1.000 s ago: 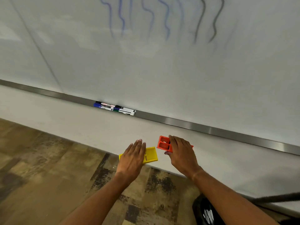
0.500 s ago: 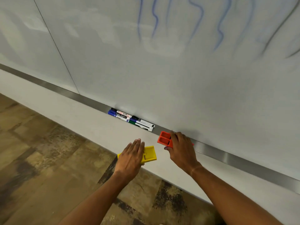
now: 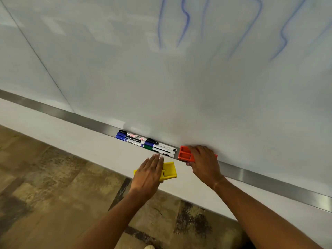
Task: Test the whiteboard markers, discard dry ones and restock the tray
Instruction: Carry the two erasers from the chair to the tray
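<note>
Several whiteboard markers [image 3: 146, 143] with black, blue and green caps lie side by side on the metal ledge [image 3: 269, 180] under the whiteboard [image 3: 161, 78]. My right hand [image 3: 203, 163] grips an orange tray [image 3: 185, 154] with two compartments, its far side against the ledge just right of the markers. Below the ledge, in front of the wall, my left hand [image 3: 149, 174] holds a yellow tray [image 3: 169, 170]; flat fingers cover its left part.
Blue wavy test strokes [image 3: 185, 24] mark the upper whiteboard. A white wall strip [image 3: 71, 133] runs under the ledge. Brown patterned floor [image 3: 45, 186] lies below. A pale shoe tip [image 3: 149, 247] shows at the bottom edge.
My right hand has carried the orange tray up to the ledge beside the markers. The left hand and yellow tray kept their spot in view while the camera swung left and closer.
</note>
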{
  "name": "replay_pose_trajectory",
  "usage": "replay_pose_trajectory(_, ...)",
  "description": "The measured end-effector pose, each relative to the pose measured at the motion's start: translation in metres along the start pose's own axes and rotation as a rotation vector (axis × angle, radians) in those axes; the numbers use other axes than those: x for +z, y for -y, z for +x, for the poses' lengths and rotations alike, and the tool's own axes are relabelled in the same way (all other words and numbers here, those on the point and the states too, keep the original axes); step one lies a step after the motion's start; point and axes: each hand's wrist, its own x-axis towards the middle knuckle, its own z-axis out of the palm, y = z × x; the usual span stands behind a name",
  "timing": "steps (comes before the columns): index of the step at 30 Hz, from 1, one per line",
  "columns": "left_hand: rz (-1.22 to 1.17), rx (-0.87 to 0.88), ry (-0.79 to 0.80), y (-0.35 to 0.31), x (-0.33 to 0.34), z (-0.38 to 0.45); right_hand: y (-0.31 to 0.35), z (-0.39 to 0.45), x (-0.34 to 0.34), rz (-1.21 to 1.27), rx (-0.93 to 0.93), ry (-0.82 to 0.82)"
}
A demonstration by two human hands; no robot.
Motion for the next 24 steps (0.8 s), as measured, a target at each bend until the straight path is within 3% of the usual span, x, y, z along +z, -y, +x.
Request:
replay_pose_trajectory(12, -0.027, 0.105, 0.016, 0.034, 0.002, 0.019, 0.021, 0.008, 0.016, -0.009, 0.134, 0.034)
replay_pose_trajectory(24, -0.038, 0.152, 0.024, 0.040, 0.003, 0.023, 0.027, 0.011, 0.020, -0.114, 0.149, 0.047)
